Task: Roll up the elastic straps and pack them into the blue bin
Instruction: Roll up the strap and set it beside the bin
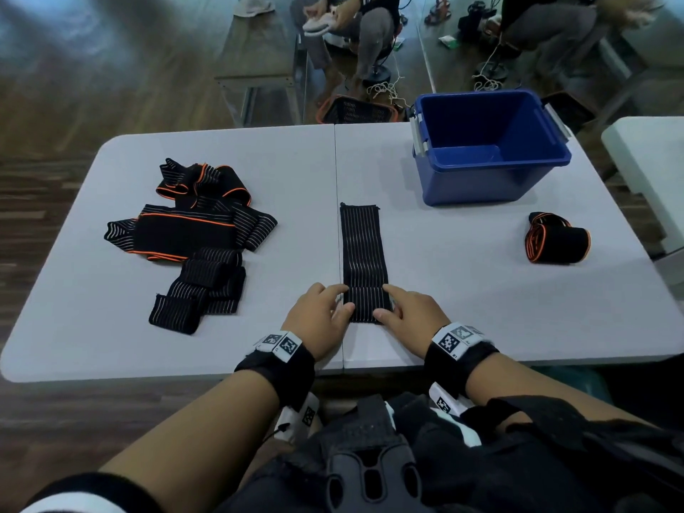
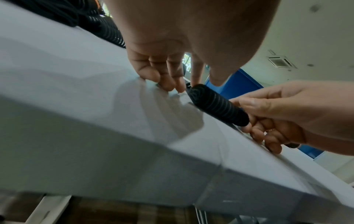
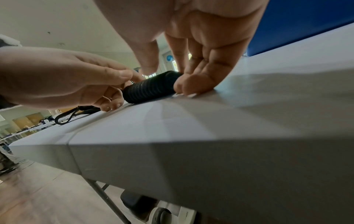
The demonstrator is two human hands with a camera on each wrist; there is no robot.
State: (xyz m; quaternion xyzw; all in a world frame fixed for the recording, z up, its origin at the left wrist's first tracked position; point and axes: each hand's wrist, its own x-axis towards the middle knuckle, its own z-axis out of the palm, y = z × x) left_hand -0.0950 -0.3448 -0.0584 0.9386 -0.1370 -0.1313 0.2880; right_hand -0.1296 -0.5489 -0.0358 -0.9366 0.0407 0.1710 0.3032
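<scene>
black striped strap (image 1: 364, 249) lies flat along the grey table (image 1: 462, 290) centre seam, its near end wound into a small roll (image 2: 218, 104). left hand (image 1: 320, 320) and right hand (image 1: 416, 314) pinch the roll's two ends, fingers curled round it. blue bin (image 1: 492, 179) stands far right, looks empty. rolled orange-edged strap (image 1: 557, 236) near the bin. pile of loose straps (image 1: 196, 235) at left.

Bare table (image 1: 462, 290) (bin (image 1: 488, 179) beyond)
</scene>
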